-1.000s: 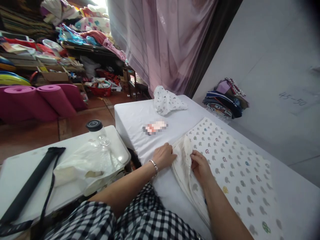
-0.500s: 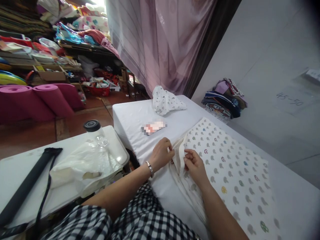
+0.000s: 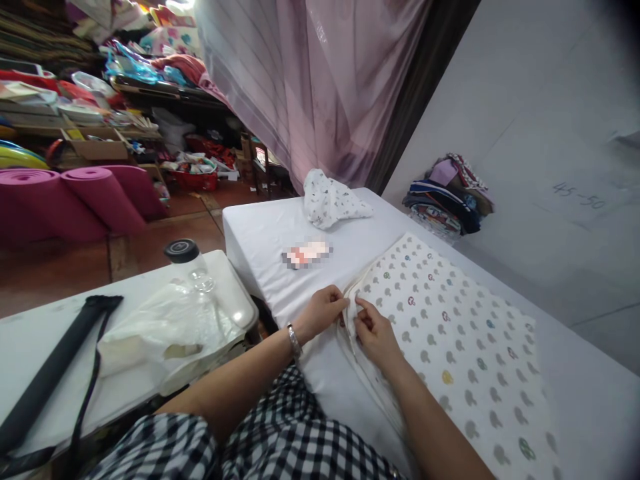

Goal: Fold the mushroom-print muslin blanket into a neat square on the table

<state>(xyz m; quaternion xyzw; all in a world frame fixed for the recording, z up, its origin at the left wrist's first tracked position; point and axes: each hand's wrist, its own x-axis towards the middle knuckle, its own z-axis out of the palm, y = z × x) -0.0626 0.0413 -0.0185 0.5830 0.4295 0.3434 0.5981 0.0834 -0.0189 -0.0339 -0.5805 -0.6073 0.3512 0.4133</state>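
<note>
A white cloth (image 3: 465, 347) printed with grey and coloured mushroom-like shapes lies spread on the white-covered table, its layered near-left edge under my fingers. My left hand (image 3: 323, 312), with a silver bracelet at the wrist, pinches that edge from the left. Close beside it, my right hand (image 3: 377, 337) grips the same edge between thumb and fingers. The two hands are almost touching, and the cloth's edges lie together between them. Below them the edge runs down toward my checked clothing.
A blurred-out flat object (image 3: 307, 254) and a crumpled patterned white cloth (image 3: 333, 200) lie farther back on the table (image 3: 265, 230). At left, a second white surface holds a jar with a black lid (image 3: 183, 251), a plastic bag (image 3: 160, 333) and a black strap-like item (image 3: 53, 367). Folded clothes (image 3: 447, 197) sit by the wall.
My right hand has moved left toward my left hand, bringing the cloth's lifted edge with it. The gap between the layers has closed and the edge lies flatter.
</note>
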